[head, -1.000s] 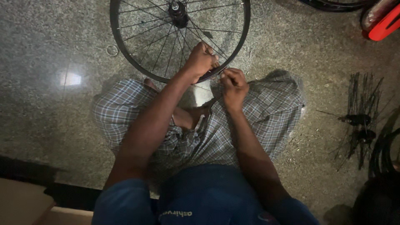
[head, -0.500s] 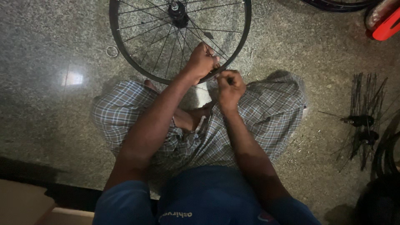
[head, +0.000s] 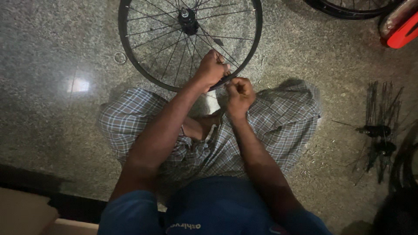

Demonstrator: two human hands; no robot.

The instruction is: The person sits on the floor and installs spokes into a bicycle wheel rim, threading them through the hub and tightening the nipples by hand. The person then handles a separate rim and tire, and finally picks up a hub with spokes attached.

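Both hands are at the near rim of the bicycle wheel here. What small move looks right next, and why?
Probably a small twist by the right hand, pinched shut at the wheel rim's near edge, while the left hand steadies the rim there. What the fingers pinch is too small to tell.

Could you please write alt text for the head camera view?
A seated person's left hand grips the rim of a spoked bicycle wheel lying on a speckled floor, while the right hand pinches something small beside it. Loose spokes lie nearby.
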